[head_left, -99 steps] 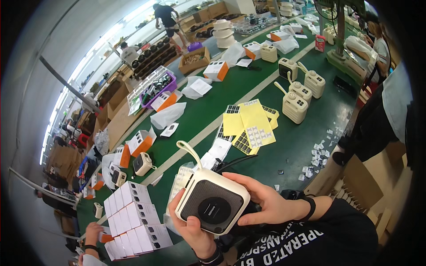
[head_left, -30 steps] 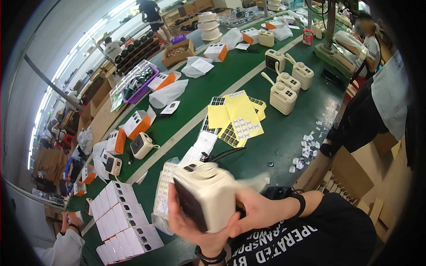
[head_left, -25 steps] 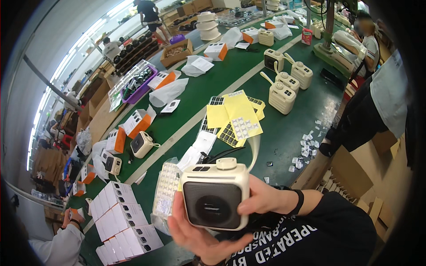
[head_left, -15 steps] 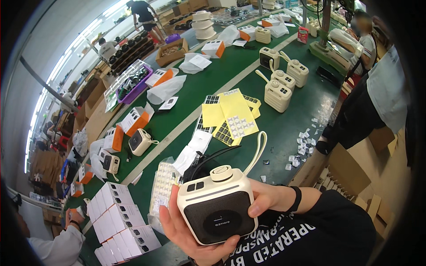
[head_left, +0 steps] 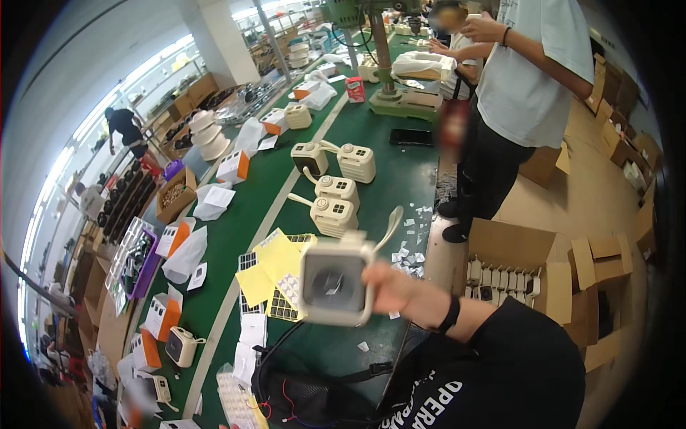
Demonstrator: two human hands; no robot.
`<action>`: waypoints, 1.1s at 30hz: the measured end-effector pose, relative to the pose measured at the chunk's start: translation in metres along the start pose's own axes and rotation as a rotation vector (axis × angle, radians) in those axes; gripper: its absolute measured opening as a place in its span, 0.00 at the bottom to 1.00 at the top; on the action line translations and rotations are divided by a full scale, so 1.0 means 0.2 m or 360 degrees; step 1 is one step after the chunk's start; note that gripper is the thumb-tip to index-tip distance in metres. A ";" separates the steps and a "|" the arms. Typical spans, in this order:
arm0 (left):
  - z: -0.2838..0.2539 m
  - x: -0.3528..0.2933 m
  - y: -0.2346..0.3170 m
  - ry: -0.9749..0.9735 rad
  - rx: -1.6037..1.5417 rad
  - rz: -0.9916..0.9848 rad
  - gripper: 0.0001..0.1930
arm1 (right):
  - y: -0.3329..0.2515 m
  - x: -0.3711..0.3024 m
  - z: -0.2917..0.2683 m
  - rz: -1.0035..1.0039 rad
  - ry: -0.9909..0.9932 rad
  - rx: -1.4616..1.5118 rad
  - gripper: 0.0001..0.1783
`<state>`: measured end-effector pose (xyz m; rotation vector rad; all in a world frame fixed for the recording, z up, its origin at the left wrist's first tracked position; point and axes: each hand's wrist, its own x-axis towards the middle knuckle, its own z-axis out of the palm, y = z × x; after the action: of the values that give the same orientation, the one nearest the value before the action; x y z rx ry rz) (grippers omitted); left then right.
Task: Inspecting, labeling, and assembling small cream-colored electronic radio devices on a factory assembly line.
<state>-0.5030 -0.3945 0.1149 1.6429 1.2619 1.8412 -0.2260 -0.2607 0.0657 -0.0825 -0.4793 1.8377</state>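
My right hand grips a cream portable speaker by its right side, holding it up over the table. The speaker has a dark front grille, a top knob and a strap loop; motion blurs it. Of my left hand, only what seem to be fingertips show at the lower edge, so its fingers cannot be read. Beyond the held speaker stand several similar cream speakers. To its left lie yellow sticker sheets, and below it is a black mesh bag with cables.
Orange-and-white boxes and plastic wrapping line the table's left side. An open carton holding several speakers stands on the floor at right. A green machine base, a dark phone and a standing person are farther off.
My right hand has carried the speaker forward and away from my body. My left hand has let go of it and dropped to the lower edge. The view has swung right.
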 end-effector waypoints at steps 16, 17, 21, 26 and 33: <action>-0.05 -0.06 -0.04 0.0564 0.0041 -0.0493 0.21 | -1.31 0.56 -0.95 -0.1315 0.1447 -0.1844 0.27; -0.06 -0.07 -0.04 0.0586 0.0063 -0.0496 0.21 | -1.32 0.58 -0.98 -0.1177 0.1406 -0.1899 0.29; -0.11 -0.11 -0.07 0.0595 0.0150 -0.0516 0.21 | -1.24 0.67 -1.05 -0.0950 0.1159 -0.2060 0.32; -0.11 -0.11 -0.12 0.0463 -0.0109 -0.0599 0.21 | -1.46 0.57 -1.08 -0.1792 0.1708 -0.2375 0.27; -0.19 -0.13 -0.16 0.0425 -0.0146 -0.0649 0.23 | -0.22 1.02 -0.10 -0.2338 0.0687 -0.2714 0.28</action>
<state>-0.5397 -0.4106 0.0775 1.0199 1.4664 1.8612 -0.2471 -0.0550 0.1008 -0.9402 -1.1952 -0.3561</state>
